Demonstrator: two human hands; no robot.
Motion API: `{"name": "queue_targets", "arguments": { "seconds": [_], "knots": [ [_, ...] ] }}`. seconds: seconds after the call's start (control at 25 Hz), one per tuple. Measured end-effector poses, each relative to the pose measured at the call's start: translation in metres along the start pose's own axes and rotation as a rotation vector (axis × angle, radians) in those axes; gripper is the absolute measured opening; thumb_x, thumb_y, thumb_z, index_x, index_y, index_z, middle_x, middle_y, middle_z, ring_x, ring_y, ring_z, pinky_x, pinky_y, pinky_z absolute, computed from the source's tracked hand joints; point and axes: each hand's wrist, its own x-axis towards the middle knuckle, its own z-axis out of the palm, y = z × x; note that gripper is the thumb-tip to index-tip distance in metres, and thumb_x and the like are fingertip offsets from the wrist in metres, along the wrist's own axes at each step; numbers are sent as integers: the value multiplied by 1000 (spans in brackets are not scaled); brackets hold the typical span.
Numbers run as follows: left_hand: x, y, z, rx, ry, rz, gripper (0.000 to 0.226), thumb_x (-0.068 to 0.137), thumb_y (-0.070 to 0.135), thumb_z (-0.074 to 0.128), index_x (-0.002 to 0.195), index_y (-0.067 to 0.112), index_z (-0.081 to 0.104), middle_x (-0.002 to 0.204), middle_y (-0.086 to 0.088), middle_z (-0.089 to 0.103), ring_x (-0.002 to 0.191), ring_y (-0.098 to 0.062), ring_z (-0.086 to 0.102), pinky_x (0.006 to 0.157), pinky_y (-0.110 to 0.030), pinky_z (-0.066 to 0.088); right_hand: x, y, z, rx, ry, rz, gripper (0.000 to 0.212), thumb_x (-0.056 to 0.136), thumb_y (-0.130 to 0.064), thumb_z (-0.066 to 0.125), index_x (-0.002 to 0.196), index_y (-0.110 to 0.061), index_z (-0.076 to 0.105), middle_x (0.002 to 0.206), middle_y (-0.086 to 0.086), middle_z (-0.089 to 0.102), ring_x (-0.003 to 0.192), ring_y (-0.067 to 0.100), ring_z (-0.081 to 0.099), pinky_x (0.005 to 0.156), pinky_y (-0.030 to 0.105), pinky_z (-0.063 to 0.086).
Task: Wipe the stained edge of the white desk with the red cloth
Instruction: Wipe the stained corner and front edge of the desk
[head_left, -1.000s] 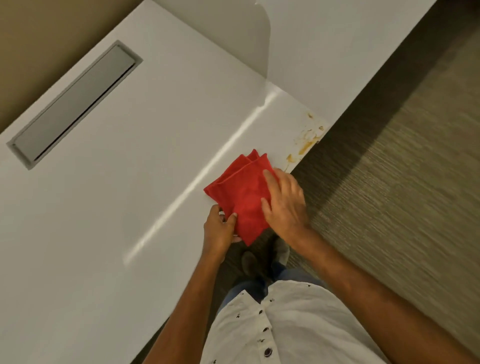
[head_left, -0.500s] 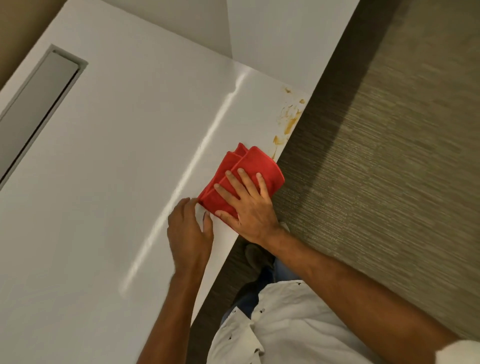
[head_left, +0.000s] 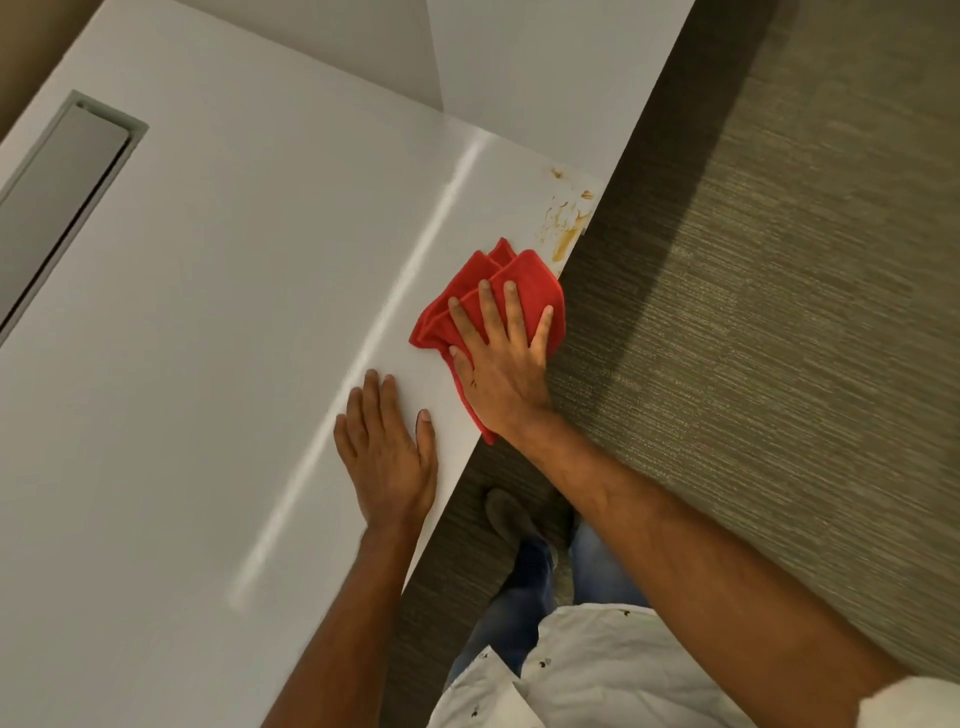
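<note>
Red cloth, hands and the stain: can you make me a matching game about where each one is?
Things:
1. red cloth
2. left hand
3. right hand
4. stain

Places:
A. flat on the bare white desk
B. on the desk edge, just beyond the cloth
C. pressing down on the cloth
D. folded, under a hand at the desk edge

Pairs: 1-D, 2-A, 3-C, 4-B
</note>
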Motion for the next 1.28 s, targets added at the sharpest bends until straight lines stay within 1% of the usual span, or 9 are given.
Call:
{"name": "queue_targets", "arguments": {
  "seconds": [0.16,0.32,0.4,0.48,0.6,0.72,0.88,1.12,1.28],
  "knots": [
    [0,2,2,38,3,1,66,105,49,31,162,16,25,171,-7,22,159,-29,18,130,-53,13,-29,16,6,100,64,-151,60,110,-44,32,165,-20,29,174,10,24,163,33,14,128,66,17],
    [4,17,4,-2,82,-56,62,102,47,35,154,12,38,165,-11,33,153,-33,29,126,-55,20,-31,41,8,172,119,-287,55,110,-37,39,161,-16,39,171,8,32,162,28,22,132,55,17],
    [16,33,6,-19,122,-89,62,102,47,36,153,13,39,166,-11,32,152,-33,29,126,-54,19,-13,48,4,189,124,-284,55,109,-39,37,160,-17,41,170,7,34,161,28,24,131,55,18],
    [33,49,11,-39,142,-93,63,103,48,37,156,14,36,169,-10,26,156,-31,24,128,-53,15,3,52,2,187,135,-258,57,109,-41,33,160,-17,41,170,7,35,161,28,25,131,56,19],
    [54,62,23,-43,176,-100,67,104,50,31,160,14,29,171,-8,22,158,-28,19,129,-51,13,6,55,8,200,176,-228,59,108,-42,33,160,-16,41,169,8,36,161,28,26,131,55,19],
    [57,60,32,28,204,-115,66,106,51,24,162,15,27,171,-7,23,159,-27,18,130,-49,12,-11,54,15,266,194,-228,59,108,-42,37,161,-15,39,170,8,36,161,27,24,131,53,20],
    [61,56,37,98,221,-101,69,104,53,17,162,17,25,172,-5,22,159,-27,17,130,-48,12,-27,57,23,331,222,-259,58,107,-40,39,159,-15,42,168,8,39,160,27,27,131,53,23],
    [62,54,41,98,227,-108,75,100,61,18,163,22,21,173,0,18,160,-24,15,130,-47,9,15,68,18,296,258,-226,57,106,-45,38,156,-19,47,167,5,42,160,28,27,130,58,16],
    [64,53,41,103,232,-95,78,97,65,18,163,24,21,173,1,18,160,-23,15,130,-47,8,21,68,19,327,293,-165,58,107,-45,35,158,-19,44,167,5,41,161,27,26,131,57,15]
  ]
}}
